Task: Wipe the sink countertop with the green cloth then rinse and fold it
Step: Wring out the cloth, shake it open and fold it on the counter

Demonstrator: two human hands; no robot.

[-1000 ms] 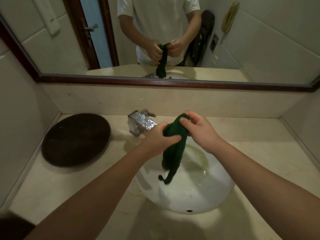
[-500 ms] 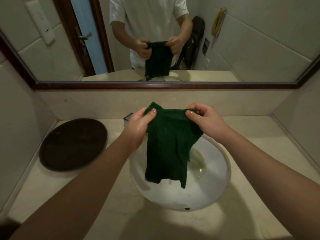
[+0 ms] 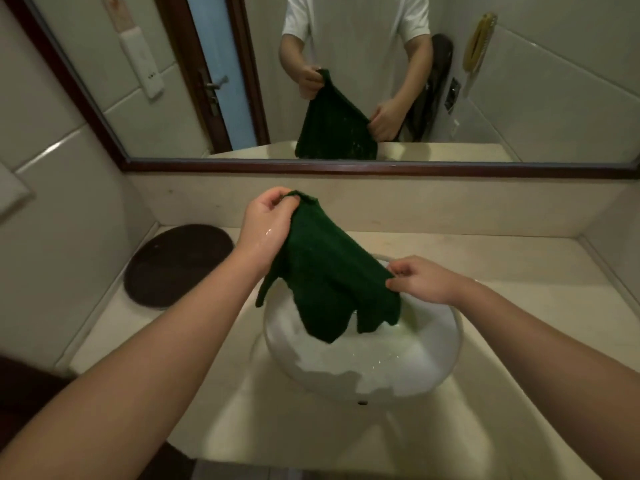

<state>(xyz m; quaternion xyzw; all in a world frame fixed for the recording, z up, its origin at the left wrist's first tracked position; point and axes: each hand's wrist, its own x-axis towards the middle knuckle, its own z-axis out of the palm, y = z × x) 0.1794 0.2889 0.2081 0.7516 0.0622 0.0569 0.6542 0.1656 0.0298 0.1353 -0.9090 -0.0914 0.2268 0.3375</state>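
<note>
The dark green cloth [image 3: 332,282] hangs spread out over the white round sink basin [image 3: 446,362], slanting down from upper left to lower right. My left hand [image 3: 268,223] pinches its top corner, raised high in front of the backsplash. My right hand [image 3: 420,280] grips another corner lower down, above the basin's right side. The cloth's loose lower edge dangles into the bowl. The cloth and my left hand hide the tap. The beige countertop [image 3: 519,271] surrounds the basin.
A dark round tray [image 3: 176,265] lies on the counter at the left. A mirror with a dark wooden frame [image 3: 346,166] runs along the back wall. Tiled walls close in on both sides. The counter's front edge is near my body.
The cloth went from a twisted rope to an open sheet. My left hand has since risen and my right hand dropped, tilting the cloth's top edge.
</note>
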